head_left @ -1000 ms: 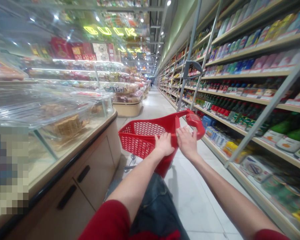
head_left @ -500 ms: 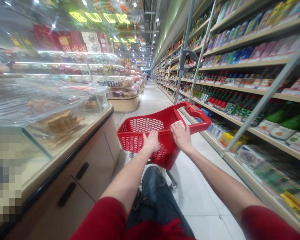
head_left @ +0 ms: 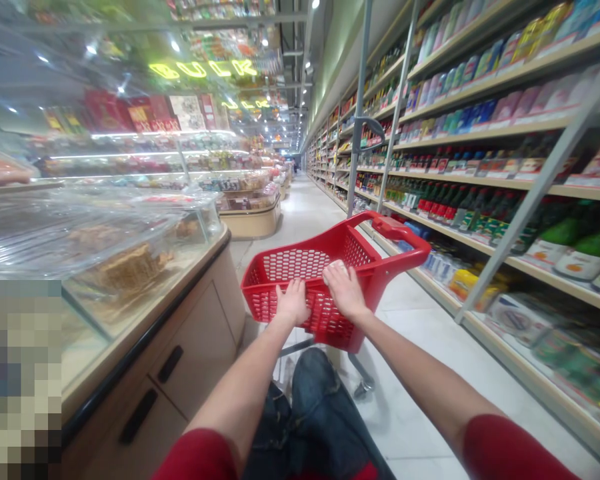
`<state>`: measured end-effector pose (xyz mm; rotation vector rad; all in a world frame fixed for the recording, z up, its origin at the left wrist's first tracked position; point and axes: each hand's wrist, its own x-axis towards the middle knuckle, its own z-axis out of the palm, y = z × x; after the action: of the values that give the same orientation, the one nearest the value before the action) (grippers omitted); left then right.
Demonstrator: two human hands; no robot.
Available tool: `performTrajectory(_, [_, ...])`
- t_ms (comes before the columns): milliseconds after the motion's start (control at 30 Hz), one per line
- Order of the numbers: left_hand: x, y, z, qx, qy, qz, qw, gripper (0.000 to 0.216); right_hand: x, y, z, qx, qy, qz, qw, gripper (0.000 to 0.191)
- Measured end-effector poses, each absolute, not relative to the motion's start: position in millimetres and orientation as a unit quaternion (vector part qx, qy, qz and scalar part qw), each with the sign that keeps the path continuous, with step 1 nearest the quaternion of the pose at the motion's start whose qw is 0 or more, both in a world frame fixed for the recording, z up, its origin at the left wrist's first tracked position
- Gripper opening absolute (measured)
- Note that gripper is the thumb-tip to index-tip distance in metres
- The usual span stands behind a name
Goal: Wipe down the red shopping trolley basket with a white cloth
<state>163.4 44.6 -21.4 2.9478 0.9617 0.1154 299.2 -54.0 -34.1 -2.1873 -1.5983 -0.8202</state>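
A red plastic shopping cart (head_left: 380, 283) with honeycomb-holed walls stands sideways in front of my knees, its handle (head_left: 405, 250) pointing right. My left hand (head_left: 293, 303) grips the near rim, left of the middle, with its fingers over the edge. Close beside it on the same rim, my right hand (head_left: 346, 293) is closed over the edge. At the right hand's fingertips shows something small and white (head_left: 335, 267), perhaps crumpled paper; its kind is unclear. The visible part of the basket's inside shows no goods.
Along the left runs a counter (head_left: 200, 333) with a clear-covered food display. Tall shelves (head_left: 485, 177) of bottles and cans line the right, with a grey ladder (head_left: 356, 153) against them. A tiled aisle (head_left: 300, 193) stretches ahead past more displays.
My right hand has slid left along the rim, away from the handle end and closer to my left hand. The cart sits slightly farther right and lower in view.
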Motion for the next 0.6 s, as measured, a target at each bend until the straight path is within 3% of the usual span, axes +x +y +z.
performTrajectory(333, [124.1,82.3,-28.9,0.92,0.391,0.035,0.02,0.074,298.5,-43.5,-33.0,-0.775,-0.533,-0.285,0.183,0.04])
performTrajectory(600, [94.8,104.4,-36.8,0.915,0.398,0.046,0.048,0.072,232.6,25.5,-57.0,-0.734,-0.637,-0.193,0.138,0.044])
